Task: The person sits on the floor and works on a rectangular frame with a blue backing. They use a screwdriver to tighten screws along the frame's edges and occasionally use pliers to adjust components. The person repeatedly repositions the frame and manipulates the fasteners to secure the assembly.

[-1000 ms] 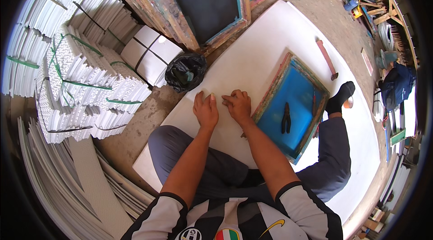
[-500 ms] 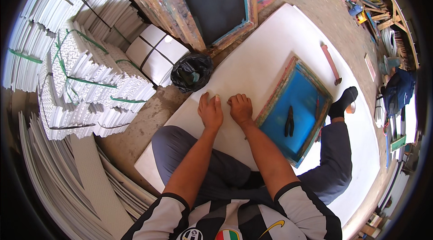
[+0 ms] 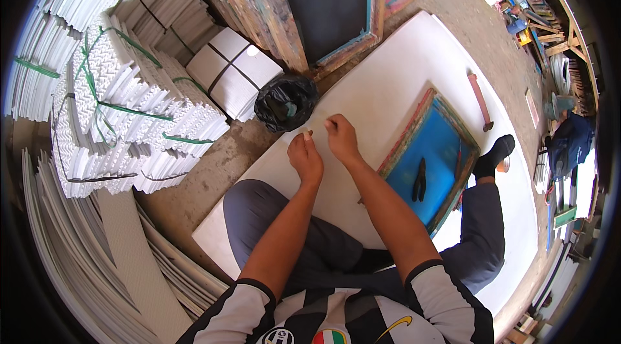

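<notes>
I sit on a large white sheet [image 3: 394, 78] spread on the floor, legs out in front. Both hands are at its near-left edge, close together. My left hand [image 3: 305, 159] has its fingers drawn together, and a small brown piece [image 3: 310, 132], too small to name, shows at the fingertips. My right hand [image 3: 341, 139] is just to the right with its fingers curled under, knuckles on the sheet. A blue screen frame [image 3: 446, 130] with a wooden rim lies flat by my right forearm, with black pliers [image 3: 419, 179] on it.
A black plastic bag [image 3: 286, 102] sits just beyond my hands. White moulded panels tied with green straps [image 3: 129, 117] are stacked at left. Large framed screens [image 3: 323, 1] lean at the back. A red-handled tool [image 3: 480, 99] lies on the sheet. Another person [image 3: 569, 140] crouches at far right.
My hands lay flat and side by side on the sheet before. Now the fingers of both are drawn in, and the hands sit a little further toward the sheet's edge.
</notes>
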The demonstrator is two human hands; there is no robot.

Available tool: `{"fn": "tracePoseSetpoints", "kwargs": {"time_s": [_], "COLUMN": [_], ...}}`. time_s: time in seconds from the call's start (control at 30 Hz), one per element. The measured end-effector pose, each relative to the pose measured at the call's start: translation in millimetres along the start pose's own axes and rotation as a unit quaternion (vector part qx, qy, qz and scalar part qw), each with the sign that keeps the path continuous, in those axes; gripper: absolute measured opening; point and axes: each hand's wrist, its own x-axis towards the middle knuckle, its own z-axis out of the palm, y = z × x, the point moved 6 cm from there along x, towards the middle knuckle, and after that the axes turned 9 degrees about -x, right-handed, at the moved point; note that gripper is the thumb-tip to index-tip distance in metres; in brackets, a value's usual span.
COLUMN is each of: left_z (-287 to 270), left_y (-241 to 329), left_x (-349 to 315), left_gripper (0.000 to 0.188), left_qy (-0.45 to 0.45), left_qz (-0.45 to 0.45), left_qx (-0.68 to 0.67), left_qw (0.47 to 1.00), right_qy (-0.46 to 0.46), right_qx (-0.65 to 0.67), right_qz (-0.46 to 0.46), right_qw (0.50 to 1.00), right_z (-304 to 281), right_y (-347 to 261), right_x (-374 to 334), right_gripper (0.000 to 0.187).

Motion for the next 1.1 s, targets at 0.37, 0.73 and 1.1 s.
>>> {"fn": "tracePoseSetpoints", "kwargs": {"time_s": [0.37,0.73,1.1], "left_z": [-6.4,-6.0,-2.4], "left_y": [-24.8,-7.3,-7.7], "left_x": [4.2,2.1,-6.3], "left_gripper": [0.043,0.043,0.039], "left_qy": [0.027,0.041,-0.033], "left_qz": [-0.096,-0.046,-0.112], "left_qx": [-0.082,-0.028,-0.011], "left_qw": [0.992,0.998,0.993], "right_qy": [-0.076,-0.026,-0.026], "right_qx": [-0.069,-0.034,-0.169], "right_qz": [0.037,-0.011,-0.066], "right_qw": [0.994,0.999,0.983], "right_z": [51.5,-29.8,-41.6], "right_y": [-73.9,15.3,39.1], "right_x": [50.3,12.9,-46.9], "right_gripper": [0.019,0.018,0.016]}}
